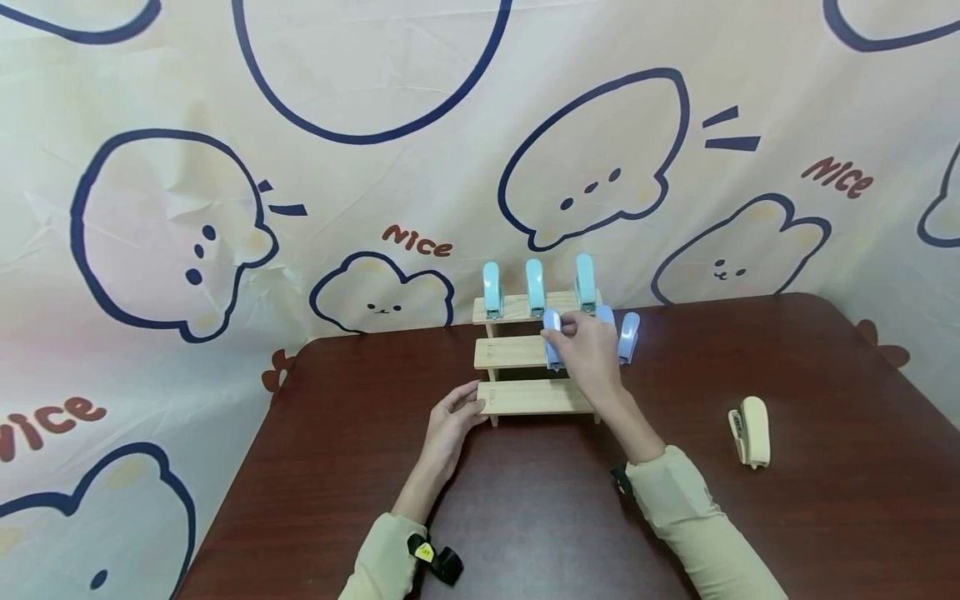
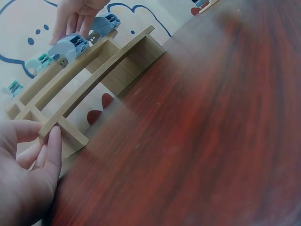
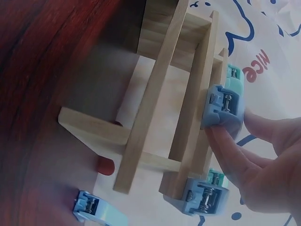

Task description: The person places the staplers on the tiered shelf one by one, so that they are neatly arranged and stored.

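A three-tier wooden rack [image 1: 517,398] stands on the table. My left hand [image 1: 453,425] pinches the left end of its lowest shelf between thumb and fingers, as the left wrist view shows close up. Over the middle shelf, my right hand [image 1: 596,354] holds a blue stapler [image 3: 225,110] upright, thumb on one side and fingers on the other. A second blue stapler [image 3: 200,200] stands at the right end of that shelf, partly behind my right hand in the head view. Three turquoise staplers [image 1: 536,287] stand spaced along the top shelf.
Just right of the rack, another blue stapler [image 1: 628,337] stands on the dark wooden table [image 1: 337,467]. A cream stapler [image 1: 750,432] lies farther right. Behind the table hangs a pale printed cloth [image 1: 405,192], close to the rack's back.
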A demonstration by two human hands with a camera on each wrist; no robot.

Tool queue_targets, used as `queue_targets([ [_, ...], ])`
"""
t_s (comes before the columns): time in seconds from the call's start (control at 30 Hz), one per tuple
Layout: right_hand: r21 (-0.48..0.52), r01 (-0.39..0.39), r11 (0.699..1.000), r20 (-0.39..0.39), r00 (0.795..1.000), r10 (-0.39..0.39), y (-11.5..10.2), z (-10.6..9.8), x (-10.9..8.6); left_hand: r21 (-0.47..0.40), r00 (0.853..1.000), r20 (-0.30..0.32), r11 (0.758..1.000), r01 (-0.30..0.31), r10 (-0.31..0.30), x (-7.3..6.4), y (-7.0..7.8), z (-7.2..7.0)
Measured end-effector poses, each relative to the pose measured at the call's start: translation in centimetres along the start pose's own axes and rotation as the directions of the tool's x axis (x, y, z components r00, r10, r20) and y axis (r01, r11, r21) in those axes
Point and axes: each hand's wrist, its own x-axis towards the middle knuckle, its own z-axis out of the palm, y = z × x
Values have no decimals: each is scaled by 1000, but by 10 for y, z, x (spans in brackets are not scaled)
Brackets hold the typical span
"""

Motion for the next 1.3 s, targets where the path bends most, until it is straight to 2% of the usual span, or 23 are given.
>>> queue_targets([
  [0.2,4,106,994,-66,992,-106,-5,-17,2,7,1000,6,1000,2,-2,0,0,0],
  [0.3,7,125,992,-117,985,-123,-6,-31,5,10,1000,9,1000,-3,3,0,2,0],
  [0.43,18,92,996,-172,981,-88,-2,-48,11,4,1000,7,1000,-9,9,0,4,0],
  [0.57,38,1,999,-172,985,6,8,-63,16,3,1000,4,1000,-6,6,0,3,0],
  [0.77,48,-117,992,-101,987,121,22,-80,22,6,1000,4,1000,-4,4,-1,2,-2],
  [0.9,83,-192,978,-43,980,196,33,-86,25,7,1000,9,1000,-10,9,-1,1,-2],
  [1.0,101,-261,960,2,965,262,42,-87,27,7,1000,10,1000,-7,7,-1,1,-2],
  [1.13,126,-352,927,77,935,345,58,-86,30,12,1000,7,1000,-2,2,-1,1,-2],
  [1.3,186,-429,884,155,901,405,74,-84,31,7,1000,4,1000,0,0,-1,1,-1],
])
